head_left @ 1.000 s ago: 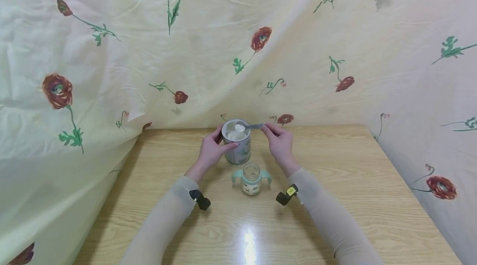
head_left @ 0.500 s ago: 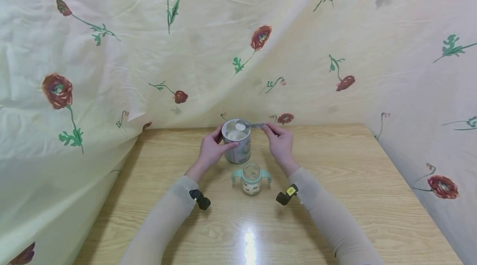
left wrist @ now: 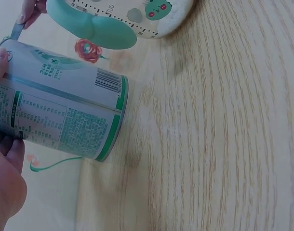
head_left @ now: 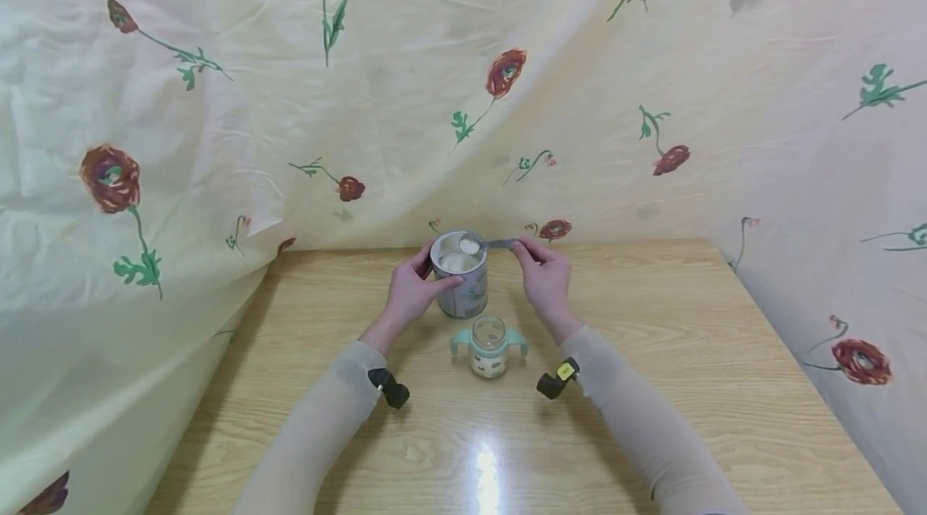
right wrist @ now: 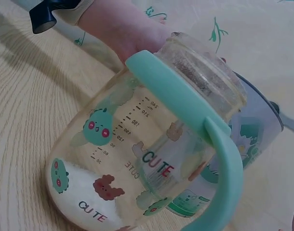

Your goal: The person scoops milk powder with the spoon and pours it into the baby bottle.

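My left hand grips an open, pale milk powder can near its top, thumb across the front. White powder shows inside the can. My right hand pinches the end of a grey spoon, whose bowl holds white powder at the right side of the can's mouth. A clear baby bottle with mint-green handles stands uncapped in front of the can. White powder lies in its bottom. In the left wrist view, the can's printed side and barcode are visible.
The wooden table carries the can and bottle. A flowered cloth hangs behind the table and along both sides. A small black camera is strapped to the left wrist, another to the right.
The spoon's bowl has shifted slightly right toward the can's rim, and its powder looks flatter. The left hand, can and bottle have stayed in place.
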The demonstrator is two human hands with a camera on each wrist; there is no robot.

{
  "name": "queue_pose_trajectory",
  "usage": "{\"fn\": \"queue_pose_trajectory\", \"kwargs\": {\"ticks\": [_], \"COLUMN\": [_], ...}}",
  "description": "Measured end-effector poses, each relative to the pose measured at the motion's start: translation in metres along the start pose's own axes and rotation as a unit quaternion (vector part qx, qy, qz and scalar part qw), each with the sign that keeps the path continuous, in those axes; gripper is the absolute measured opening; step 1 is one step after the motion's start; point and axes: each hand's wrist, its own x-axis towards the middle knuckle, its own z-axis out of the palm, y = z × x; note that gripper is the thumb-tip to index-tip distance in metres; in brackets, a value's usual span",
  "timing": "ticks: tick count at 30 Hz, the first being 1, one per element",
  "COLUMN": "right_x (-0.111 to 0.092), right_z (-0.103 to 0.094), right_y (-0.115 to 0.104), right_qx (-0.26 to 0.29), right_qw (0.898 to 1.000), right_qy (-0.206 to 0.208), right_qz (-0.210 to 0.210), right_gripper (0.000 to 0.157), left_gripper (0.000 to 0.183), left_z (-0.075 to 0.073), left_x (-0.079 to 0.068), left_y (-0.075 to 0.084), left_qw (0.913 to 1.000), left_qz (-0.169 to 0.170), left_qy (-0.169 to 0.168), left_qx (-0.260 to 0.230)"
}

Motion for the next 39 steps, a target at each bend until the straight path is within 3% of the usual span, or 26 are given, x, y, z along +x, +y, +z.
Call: {"fn": "queue_pose_trajectory", "kwargs": {"ticks": [4,15,22,30,39], "right_x": [0.001,0.003,0.003,0.003,0.0], "right_z": [0.0,-0.002,-0.003,-0.006,-0.004], "right_y": [0.0,0.001,-0.005,-0.012,-0.017], "right_qx": [-0.009,-0.011,0.011,0.041,0.056], "right_qw": [1.0,1.0,0.995,0.979,0.97], "right_qy": [0.005,-0.015,-0.021,-0.045,-0.059], "right_qz": [-0.01,0.013,0.102,0.193,0.228], "right_gripper": [0.025,0.027,0.038,0.041,0.037], "left_gripper": [0.099,0.098,0.099,0.099,0.1], "left_z": [0.0,0.0,0.001,0.002,0.001], "left_x": [-0.001,-0.002,-0.001,-0.001,-0.002], "left_y": [0.001,0.002,0.002,0.0,0.001], "left_qw": [1.0,1.0,1.0,1.0,1.0], "left_qz": [0.001,-0.001,-0.007,0.001,0.002], "left_qy": [0.0,-0.001,0.003,0.003,0.004], "left_qx": [0.002,0.004,0.003,-0.002,-0.003]}}
